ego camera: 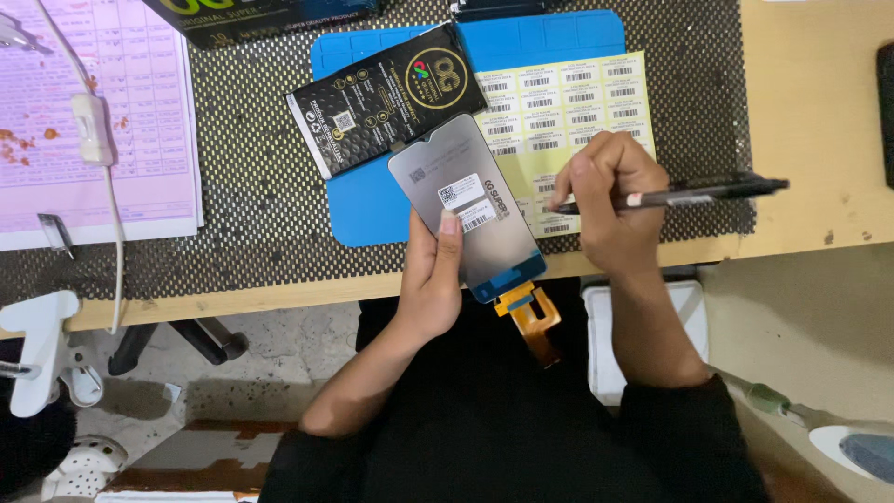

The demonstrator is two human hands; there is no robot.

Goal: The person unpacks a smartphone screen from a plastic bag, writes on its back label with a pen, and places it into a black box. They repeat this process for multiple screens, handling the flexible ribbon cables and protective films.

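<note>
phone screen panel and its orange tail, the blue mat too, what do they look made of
Screen panel: grey matte back, probably metal or film over glass. Orange tail: thin flexible ribbon, looks like plastic film. Blue mat: dull, soft-looking, likely silicone or rubber. Left hand holds the panel.

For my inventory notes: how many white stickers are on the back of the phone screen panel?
2. Both sit on the panel held by the left hand: one upper sticker, one lower sticker beside the thumb. The thumb may hide more.

We're looking down at a pale wooden counter [819, 121] under a dotted black mat [251, 196], grey concrete floor [279, 345] below, evenly lit.
</note>
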